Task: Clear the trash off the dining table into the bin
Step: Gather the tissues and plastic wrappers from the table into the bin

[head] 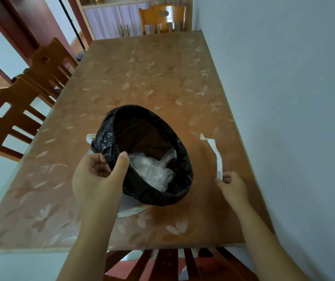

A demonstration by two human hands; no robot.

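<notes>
Left hand gripping bin rim — clear plastic inside — right hand pinching paper strip.

2 bare forearms enter from 6 o'clock, no sleeves visible; left hand and right hand wear no gloves, rings or watches.

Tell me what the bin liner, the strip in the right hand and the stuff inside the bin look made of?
Bin liner: thin black plastic film, glossy and crinkled. Strip: probably paper, matte white, holds a fold. Stuff inside: clear crumpled plastic film, likely a bag or wrap.
</notes>
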